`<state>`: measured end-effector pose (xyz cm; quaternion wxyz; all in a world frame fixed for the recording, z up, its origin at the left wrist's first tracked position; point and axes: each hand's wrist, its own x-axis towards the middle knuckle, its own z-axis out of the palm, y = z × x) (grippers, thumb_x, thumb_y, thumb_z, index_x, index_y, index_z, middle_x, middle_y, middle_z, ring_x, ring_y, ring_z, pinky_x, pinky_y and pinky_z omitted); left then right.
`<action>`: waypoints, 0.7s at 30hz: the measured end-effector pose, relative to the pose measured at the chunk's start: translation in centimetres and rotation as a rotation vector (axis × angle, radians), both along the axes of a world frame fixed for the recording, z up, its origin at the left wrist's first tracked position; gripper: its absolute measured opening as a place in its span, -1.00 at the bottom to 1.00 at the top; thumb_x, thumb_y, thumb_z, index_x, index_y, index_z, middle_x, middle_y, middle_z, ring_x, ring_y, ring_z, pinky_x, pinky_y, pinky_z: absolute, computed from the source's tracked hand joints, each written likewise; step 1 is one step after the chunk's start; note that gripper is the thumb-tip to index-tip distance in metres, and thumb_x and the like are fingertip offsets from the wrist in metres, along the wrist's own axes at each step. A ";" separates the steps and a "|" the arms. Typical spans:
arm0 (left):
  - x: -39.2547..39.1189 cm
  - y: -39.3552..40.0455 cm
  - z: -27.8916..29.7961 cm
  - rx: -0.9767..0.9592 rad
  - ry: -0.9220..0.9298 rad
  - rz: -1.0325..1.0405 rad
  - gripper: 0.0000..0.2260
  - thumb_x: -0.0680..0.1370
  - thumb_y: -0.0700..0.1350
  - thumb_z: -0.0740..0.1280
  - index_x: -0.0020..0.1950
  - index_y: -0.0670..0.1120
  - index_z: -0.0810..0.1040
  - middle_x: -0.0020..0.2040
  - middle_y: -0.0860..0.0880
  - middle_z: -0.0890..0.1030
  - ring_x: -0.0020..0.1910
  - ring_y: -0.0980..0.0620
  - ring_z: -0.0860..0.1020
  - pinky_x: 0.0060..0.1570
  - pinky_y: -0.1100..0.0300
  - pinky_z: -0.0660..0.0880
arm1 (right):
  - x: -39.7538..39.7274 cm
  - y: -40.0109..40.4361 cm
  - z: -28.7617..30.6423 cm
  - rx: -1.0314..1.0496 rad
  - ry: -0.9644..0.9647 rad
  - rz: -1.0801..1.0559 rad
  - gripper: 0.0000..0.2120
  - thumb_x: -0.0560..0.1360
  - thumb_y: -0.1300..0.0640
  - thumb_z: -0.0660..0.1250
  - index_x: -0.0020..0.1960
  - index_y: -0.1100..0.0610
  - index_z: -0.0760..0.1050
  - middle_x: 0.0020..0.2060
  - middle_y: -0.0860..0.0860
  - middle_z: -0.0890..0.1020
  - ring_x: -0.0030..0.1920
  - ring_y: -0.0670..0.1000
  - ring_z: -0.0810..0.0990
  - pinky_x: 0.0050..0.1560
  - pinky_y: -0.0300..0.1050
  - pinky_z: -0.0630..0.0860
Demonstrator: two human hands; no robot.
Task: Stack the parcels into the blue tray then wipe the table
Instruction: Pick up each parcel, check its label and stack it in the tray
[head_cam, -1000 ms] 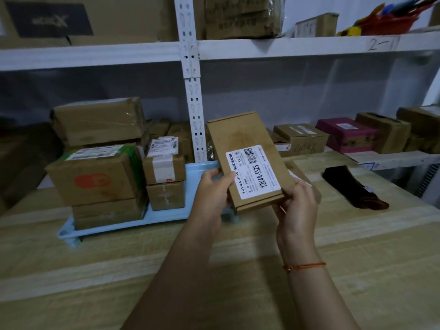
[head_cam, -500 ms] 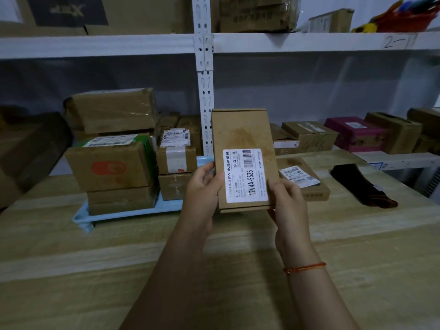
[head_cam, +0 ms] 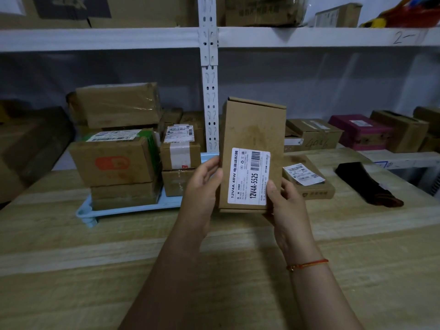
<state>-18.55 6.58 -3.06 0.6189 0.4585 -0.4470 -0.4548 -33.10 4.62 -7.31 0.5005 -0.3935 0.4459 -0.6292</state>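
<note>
Both hands hold a flat brown parcel (head_cam: 253, 132) with a white label upright above the table, in the middle of the view. My left hand (head_cam: 202, 184) grips its left edge; my right hand (head_cam: 285, 206) grips its lower right corner. The blue tray (head_cam: 133, 209) lies on the table to the left, behind my left hand. It carries two stacks of brown parcels: a large stack (head_cam: 114, 160) topped by a plastic-wrapped box, and a smaller stack (head_cam: 179, 151) beside it. Another flat labelled parcel (head_cam: 309, 186) lies on the table right of the held one.
A dark cloth (head_cam: 366, 184) lies on the wooden table (head_cam: 119, 270) at the right. White metal shelving (head_cam: 209, 91) stands behind the table, holding more cardboard boxes and a magenta box (head_cam: 359, 132) on its lower shelf.
The held parcel has turned from tilted to upright and has risen slightly. Both hands kept their hold, and the view shifted so the tray sits further right.
</note>
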 end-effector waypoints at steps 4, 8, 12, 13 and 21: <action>0.2 0.0 0.1 0.050 0.071 0.010 -0.77 0.62 -0.08 0.21 0.24 0.04 0.54 0.17 0.02 0.64 0.19 0.02 0.58 0.25 -0.11 0.48 | 0.0 0.0 0.1 0.123 -0.107 0.038 -0.80 0.63 0.09 0.21 0.16 0.07 0.57 -0.04 0.08 0.72 -0.06 0.05 0.70 -0.18 -0.03 0.62; 0.0 0.1 0.4 0.022 0.142 -0.036 -0.75 0.63 -0.13 0.19 0.27 -0.07 0.53 0.14 -0.03 0.67 0.16 -0.02 0.62 0.17 0.02 0.51 | 0.1 -0.2 0.0 0.259 -0.217 0.104 -0.78 0.65 0.00 0.16 0.11 -0.02 0.58 -0.05 0.03 0.71 -0.07 0.05 0.67 -0.26 -0.05 0.60; -0.3 0.2 0.7 -0.013 0.161 -0.093 -0.73 0.66 -0.13 0.11 0.29 -0.11 0.50 0.18 -0.05 0.65 0.15 -0.01 0.62 0.11 0.04 0.52 | 0.1 -0.5 0.1 0.380 -0.328 0.144 -0.78 0.65 0.01 0.15 0.04 0.06 0.54 -0.10 0.14 0.65 -0.16 0.10 0.64 -0.40 -0.08 0.63; -0.3 0.2 0.7 -0.013 0.159 -0.103 -0.72 0.66 -0.12 0.10 0.29 -0.10 0.50 0.20 -0.04 0.64 0.16 0.00 0.61 0.14 0.03 0.51 | 0.1 -0.5 0.1 0.414 -0.357 0.156 -0.77 0.65 0.01 0.15 0.09 0.09 0.53 -0.09 0.16 0.63 -0.17 0.11 0.63 -0.42 -0.09 0.62; -0.7 0.5 0.7 0.002 0.118 -0.137 -0.71 0.67 -0.09 0.07 0.32 -0.04 0.48 0.24 -0.02 0.61 0.24 -0.01 0.56 0.29 -0.06 0.42 | -0.1 -0.7 -0.4 0.490 -0.468 0.217 -0.72 0.64 0.06 0.17 0.21 0.19 0.53 -0.12 0.17 0.65 -0.38 0.04 0.69 -0.50 -0.14 0.57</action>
